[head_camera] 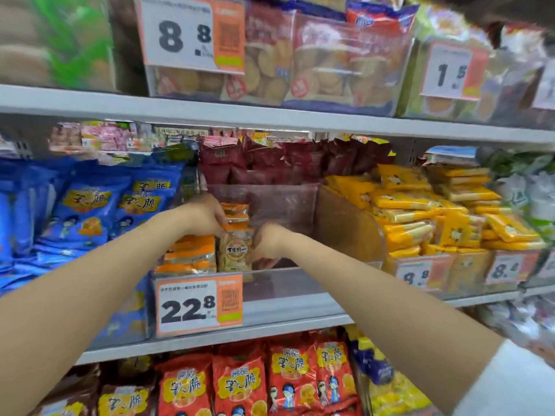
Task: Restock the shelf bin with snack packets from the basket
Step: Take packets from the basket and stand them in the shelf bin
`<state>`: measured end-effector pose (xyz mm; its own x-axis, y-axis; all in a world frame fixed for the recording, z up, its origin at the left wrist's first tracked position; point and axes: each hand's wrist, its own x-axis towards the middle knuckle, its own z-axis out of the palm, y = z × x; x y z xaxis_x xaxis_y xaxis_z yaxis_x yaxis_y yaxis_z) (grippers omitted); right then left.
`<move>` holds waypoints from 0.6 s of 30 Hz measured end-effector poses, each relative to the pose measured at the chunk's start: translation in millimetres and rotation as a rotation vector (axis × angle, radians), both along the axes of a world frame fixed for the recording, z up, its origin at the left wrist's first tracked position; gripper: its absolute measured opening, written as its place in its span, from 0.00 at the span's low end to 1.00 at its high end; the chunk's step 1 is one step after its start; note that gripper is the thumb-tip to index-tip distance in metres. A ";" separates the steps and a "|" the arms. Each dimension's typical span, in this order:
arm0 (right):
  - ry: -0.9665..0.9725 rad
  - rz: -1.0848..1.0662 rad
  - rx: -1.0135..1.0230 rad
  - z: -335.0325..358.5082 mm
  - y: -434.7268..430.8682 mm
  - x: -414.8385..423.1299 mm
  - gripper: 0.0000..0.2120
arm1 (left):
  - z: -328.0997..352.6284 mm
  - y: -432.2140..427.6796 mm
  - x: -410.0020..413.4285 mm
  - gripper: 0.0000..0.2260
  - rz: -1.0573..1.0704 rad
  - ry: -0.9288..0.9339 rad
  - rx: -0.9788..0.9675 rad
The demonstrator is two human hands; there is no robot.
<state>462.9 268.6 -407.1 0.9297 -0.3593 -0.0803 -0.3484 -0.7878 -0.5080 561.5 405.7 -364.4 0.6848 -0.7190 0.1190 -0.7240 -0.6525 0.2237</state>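
Your hands meet inside the clear shelf bin (285, 199). Your left hand (207, 217), above a stack of orange packets (189, 253) at the bin's left end, pinches the top of an upright snack packet (235, 253). Your right hand (267, 244) grips that packet's right edge. A price tag (198, 304) marked 22.8 hangs on the bin's front.

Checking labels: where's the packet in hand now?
Head view, centre: packet upright in the clear bin, between left hand and right hand, right of the orange stack.
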 end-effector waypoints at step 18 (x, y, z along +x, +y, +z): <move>-0.024 -0.053 -0.013 5.2 1.7 -22.5 0.11 | 2.4 9.3 -12.5 0.08 0.019 0.070 -0.183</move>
